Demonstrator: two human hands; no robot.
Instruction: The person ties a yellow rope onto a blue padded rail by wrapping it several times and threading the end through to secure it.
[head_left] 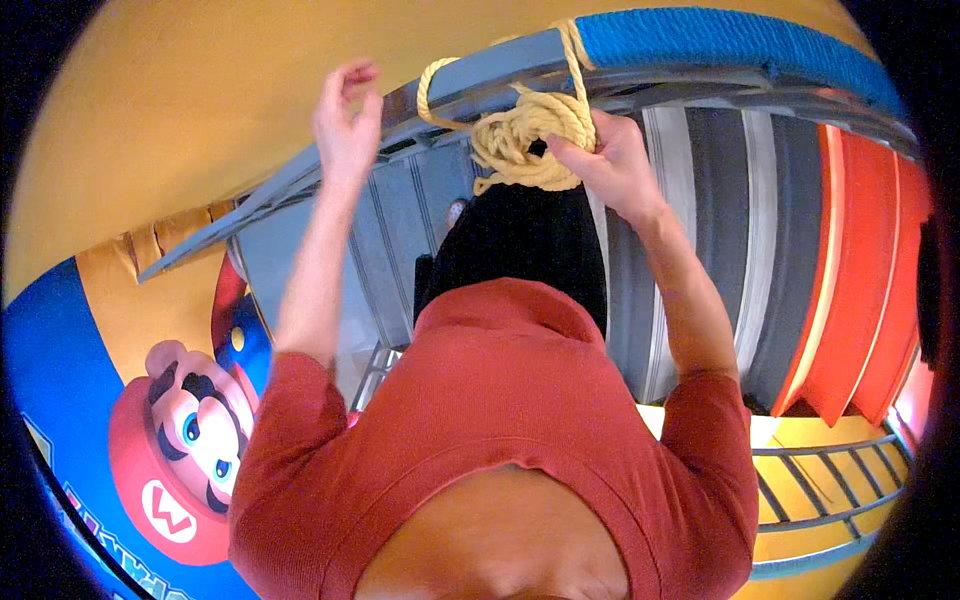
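A coil of pale yellow rope (510,135) lies against the underside of a grey handrail (500,66). My right hand (620,170) grips its right side, thumb laid over the loops. From the coil, one strand climbs to the rail where the blue wrapping begins, and another loops up at the left. My left hand (348,122) is raised to the left of the coil, beside the rail. Its fingers are loosely bent and apart, with nothing seen between them. Blue cord (720,38) is wound tightly round the rail's right stretch.
Grey and black stairs (680,300) lie below the rail, with red steps (860,270) farther right. A second railing (830,485) stands at the lower right. The yellow wall (230,90) rises beyond the rail; a cartoon mural (180,400) fills the lower left.
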